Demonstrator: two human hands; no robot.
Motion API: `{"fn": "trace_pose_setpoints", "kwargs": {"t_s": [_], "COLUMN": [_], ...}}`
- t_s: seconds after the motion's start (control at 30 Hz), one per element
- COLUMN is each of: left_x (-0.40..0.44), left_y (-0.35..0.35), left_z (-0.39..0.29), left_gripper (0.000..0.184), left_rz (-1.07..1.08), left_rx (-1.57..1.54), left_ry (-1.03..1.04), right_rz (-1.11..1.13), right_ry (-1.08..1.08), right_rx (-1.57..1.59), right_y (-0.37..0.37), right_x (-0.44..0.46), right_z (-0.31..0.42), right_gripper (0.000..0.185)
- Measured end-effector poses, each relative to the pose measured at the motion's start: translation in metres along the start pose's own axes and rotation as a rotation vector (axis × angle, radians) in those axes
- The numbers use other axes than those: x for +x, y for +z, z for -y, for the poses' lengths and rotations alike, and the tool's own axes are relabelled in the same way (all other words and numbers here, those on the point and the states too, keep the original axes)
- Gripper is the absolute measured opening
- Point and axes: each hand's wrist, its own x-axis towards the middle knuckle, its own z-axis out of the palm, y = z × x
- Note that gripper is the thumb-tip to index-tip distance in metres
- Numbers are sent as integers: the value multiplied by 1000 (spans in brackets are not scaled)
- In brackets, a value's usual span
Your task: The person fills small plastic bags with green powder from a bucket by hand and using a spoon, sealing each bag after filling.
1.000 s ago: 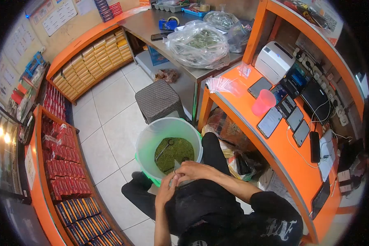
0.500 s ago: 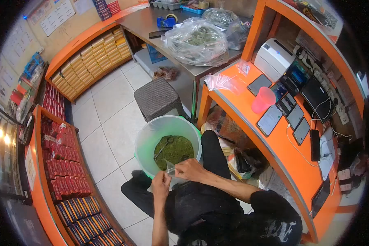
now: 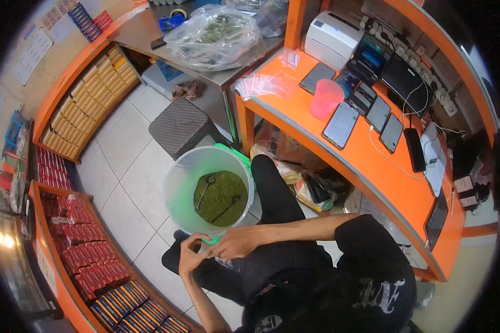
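My left hand and my right hand meet at the near rim of a translucent tub, fingertips close together. Both are closed in a pinch on a small clear plastic bag, only faintly visible beneath the right hand and mostly hidden by the fingers. Inside the tub is a heap of dry green shredded material. A dark, long-handled spoon rests on the heap, with another dark stick-like tool beside it. A bright green edge shows at the tub's rim between my hands.
A grey woven stool stands behind the tub. To the right, an orange counter bears phones, a pink cup, clear bags and a label printer. A large plastic bag lies on the metal table. Shelves of red packs stand left.
My hands have moved down and left, off the tub's inside to its near rim. The plastic bag has dropped lower with them. The view has turned to the right.
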Motion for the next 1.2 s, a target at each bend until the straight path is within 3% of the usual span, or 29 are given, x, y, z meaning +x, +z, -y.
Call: {"fn": "trace_pose_setpoints", "kwargs": {"t_s": [0.03,0.07,0.13,0.17,0.23,0.27,0.33,0.4,0.47,0.5,0.6,0.67,0.7,0.77,0.8,0.83,0.87,0.9,0.97,1.2], "left_x": [0,-2,-4,-3,-1,2,7,8,10,11,8,0,-3,-11,-15,-20,-22,-22,-23,-27], "left_y": [1,3,17,25,39,38,34,36,30,27,13,-1,-7,-16,-20,-24,-27,-29,-32,-44], "left_z": [-2,-4,-16,-18,-20,-14,-4,-5,1,7,19,25,29,40,44,50,54,58,65,79], "left_gripper": [46,46,54,54,53,53,51,47,42,40,33,29,25,20,19,18,18,17,17,16], "left_rz": [23,28,-102,-99,-297,-293,-388,-386,-409,-429,-542,-644,-725,-877,-939,-967,-975,-984,-980,-990], "left_rx": [-10,-15,43,38,389,383,896,880,838,823,661,611,563,410,336,296,295,257,200,164], "left_ry": [110,105,252,250,328,325,461,423,433,414,437,384,361,288,255,233,218,211,213,153], "right_rz": [130,130,-96,-162,-140,-120,-112,-83,45,83,71,19,-302,-596,-642,-503,-390,-115,416,517], "right_ry": [135,141,107,108,156,199,172,99,272,226,315,251,155,201,433,573,557,663,676,516], "right_rx": [71,78,-92,-150,-172,-195,-264,-295,-222,-195,-288,-84,-62,150,210,145,26,-58,-330,-595], "right_y": [-4,1,14,20,17,15,21,23,11,12,14,2,-1,-17,-28,-27,-6,17,81,189], "right_x": [1,3,4,2,8,9,9,19,29,35,51,64,66,82,95,99,100,103,105,101], "right_z": [2,-4,-18,-20,-15,-13,-18,-13,-4,2,8,-7,-18,-58,-71,-102,-145,-178,-239,-310], "right_gripper": [16,16,31,49,52,56,55,54,45,45,42,39,31,20,12,11,10,11,11,9]}}
